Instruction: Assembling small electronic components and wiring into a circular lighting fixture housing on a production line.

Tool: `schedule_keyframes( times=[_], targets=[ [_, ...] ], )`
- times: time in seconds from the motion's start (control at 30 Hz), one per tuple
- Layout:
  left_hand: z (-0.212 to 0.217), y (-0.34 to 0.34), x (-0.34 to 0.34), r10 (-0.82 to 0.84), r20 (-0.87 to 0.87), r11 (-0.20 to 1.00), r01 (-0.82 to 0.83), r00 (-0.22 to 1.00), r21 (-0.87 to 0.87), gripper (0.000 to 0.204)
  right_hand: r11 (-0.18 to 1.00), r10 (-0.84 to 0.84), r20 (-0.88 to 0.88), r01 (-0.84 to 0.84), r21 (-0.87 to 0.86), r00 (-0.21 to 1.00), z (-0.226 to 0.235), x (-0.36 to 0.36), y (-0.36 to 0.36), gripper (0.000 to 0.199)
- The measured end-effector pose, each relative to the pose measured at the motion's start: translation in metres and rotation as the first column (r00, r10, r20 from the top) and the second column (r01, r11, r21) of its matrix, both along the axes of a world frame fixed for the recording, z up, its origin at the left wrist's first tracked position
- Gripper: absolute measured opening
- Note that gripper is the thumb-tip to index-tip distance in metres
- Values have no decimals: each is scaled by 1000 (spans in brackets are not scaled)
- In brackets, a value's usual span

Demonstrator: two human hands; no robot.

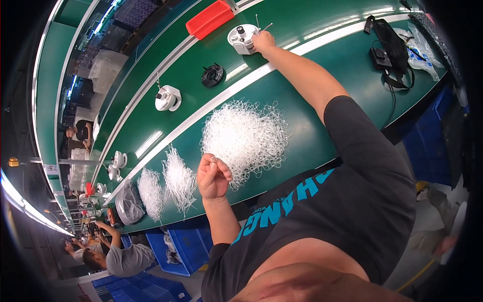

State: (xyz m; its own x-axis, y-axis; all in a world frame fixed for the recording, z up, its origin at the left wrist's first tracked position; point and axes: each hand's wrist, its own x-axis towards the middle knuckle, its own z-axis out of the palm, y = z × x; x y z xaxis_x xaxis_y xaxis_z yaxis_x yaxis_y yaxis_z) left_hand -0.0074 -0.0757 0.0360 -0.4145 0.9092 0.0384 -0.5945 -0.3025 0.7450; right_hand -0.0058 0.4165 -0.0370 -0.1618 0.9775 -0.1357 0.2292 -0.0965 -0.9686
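My left hand [214, 178] is raised at the near edge of a big pile of thin white loops [244, 133] that look like cable ties. Its thumb and forefinger pinch one small white loop [214, 159]. My right arm stretches far across the bench, and my right hand [264, 42] closes around the side of a white round housing [242, 39] with thin wires sticking up. The fingertips are partly hidden by the housing. A black round ringed part [212, 75] lies left of it. Farther left stands a similar white housing [168, 98].
Two smaller piles of thin white strips [178, 182] lie to the left, beside a grey plastic bag [130, 202]. A red bin [210, 19] sits at the far side. A black bag [390, 48] lies right. Co-workers [126, 254] sit farther down the green bench [312, 133].
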Motion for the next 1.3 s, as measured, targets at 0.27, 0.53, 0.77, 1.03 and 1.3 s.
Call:
schedule_keyframes(
  times=[0.27,0.53,0.77,1.03,1.3],
  targets=[
    [5,37,-11,67,-155,988,-86,986,-125,16,925,364,81,-370,84,928,45,137,-15,20],
    [-27,182,10,-41,-595,936,-178,802,-305,33,766,635,241,-638,-75,734,21,239,-93,23],
    [-58,264,26,-304,-725,895,-76,618,-440,51,798,567,102,-576,177,817,4,246,-101,30],
    [-50,254,46,-336,-803,898,-91,492,-431,51,816,572,-217,-574,59,791,6,236,-94,29],
    [-37,243,50,-333,-789,877,-138,516,-460,48,704,650,54,-628,330,758,21,225,-111,24]
  ],
)
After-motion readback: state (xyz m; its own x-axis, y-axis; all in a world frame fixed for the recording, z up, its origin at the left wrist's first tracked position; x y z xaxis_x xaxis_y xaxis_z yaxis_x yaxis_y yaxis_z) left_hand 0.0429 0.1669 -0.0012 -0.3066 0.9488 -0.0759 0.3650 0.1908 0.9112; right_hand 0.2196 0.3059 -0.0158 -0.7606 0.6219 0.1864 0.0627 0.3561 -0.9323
